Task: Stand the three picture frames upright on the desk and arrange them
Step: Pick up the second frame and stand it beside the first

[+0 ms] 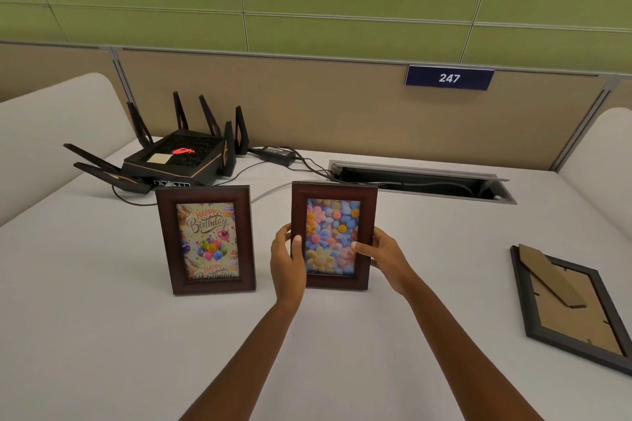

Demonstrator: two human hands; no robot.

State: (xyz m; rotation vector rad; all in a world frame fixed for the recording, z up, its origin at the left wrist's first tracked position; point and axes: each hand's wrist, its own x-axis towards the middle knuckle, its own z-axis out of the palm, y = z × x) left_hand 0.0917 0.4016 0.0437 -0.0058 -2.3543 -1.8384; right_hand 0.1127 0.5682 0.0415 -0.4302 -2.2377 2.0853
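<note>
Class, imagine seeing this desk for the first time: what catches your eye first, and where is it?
Two brown frames stand mid-desk: the birthday frame on the left, and the flower frame held by the left hand and right hand. A black router sits behind them; a dark frame lies face down at right.

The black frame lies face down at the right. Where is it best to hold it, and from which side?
Probably its two long edges, from above: the black frame lies flat, back up, with its cardboard stand on top.

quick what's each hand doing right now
Left hand: holding the flower frame by its left edge.
Right hand: holding its right edge.
</note>
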